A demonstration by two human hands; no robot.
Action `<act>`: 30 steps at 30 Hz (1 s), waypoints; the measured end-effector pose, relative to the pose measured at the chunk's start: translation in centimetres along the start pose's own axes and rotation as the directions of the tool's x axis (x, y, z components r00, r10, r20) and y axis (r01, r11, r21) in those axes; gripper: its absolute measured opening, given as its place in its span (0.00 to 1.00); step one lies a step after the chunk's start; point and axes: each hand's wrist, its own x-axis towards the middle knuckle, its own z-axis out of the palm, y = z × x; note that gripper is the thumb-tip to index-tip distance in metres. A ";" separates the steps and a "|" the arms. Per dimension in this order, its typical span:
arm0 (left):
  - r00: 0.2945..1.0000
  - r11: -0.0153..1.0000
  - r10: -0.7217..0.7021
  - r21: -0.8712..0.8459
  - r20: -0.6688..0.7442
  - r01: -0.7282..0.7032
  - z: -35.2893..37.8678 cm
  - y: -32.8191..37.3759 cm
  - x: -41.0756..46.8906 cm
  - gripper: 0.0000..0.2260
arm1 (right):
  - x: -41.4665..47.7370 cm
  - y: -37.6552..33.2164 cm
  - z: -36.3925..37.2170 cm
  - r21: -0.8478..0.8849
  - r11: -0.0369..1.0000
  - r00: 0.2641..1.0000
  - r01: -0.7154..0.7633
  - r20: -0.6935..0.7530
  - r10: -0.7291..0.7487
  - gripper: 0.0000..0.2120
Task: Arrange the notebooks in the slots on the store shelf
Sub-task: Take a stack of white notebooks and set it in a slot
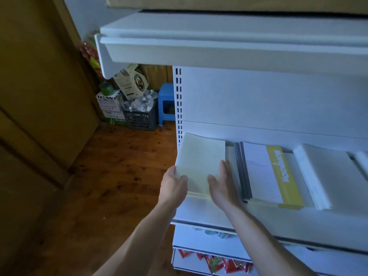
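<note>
Two hands meet your stack [201,156] mid-frame: left hand [175,182] grips its near corner, right hand [221,184] lies flat and open, apparently squaring it on the shelf [199,214].

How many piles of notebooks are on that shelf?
4: a cream pile at the left end, a yellow-striped pile beside it, a white pile further right, and a sliver of another at the picture's edge. More may be hidden.
</note>
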 end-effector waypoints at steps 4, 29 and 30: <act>0.998 0.999 -0.003 -0.034 -0.057 0.001 -0.1 0.5 0.4 0.12 | 0.1 -0.1 0.0 -0.009 1.000 1.000 0.011 -0.012 -0.011 0.27; 0.978 0.822 0.114 -0.570 0.175 0.006 -3.8 3.0 -2.1 0.15 | -0.3 -0.2 -2.6 0.632 0.775 0.998 -0.012 -0.035 0.044 0.19; 0.971 0.815 0.130 -0.579 0.202 0.011 -3.8 3.0 -2.3 0.16 | -0.5 -0.2 -3.1 0.702 0.711 0.998 -0.044 -0.001 0.062 0.14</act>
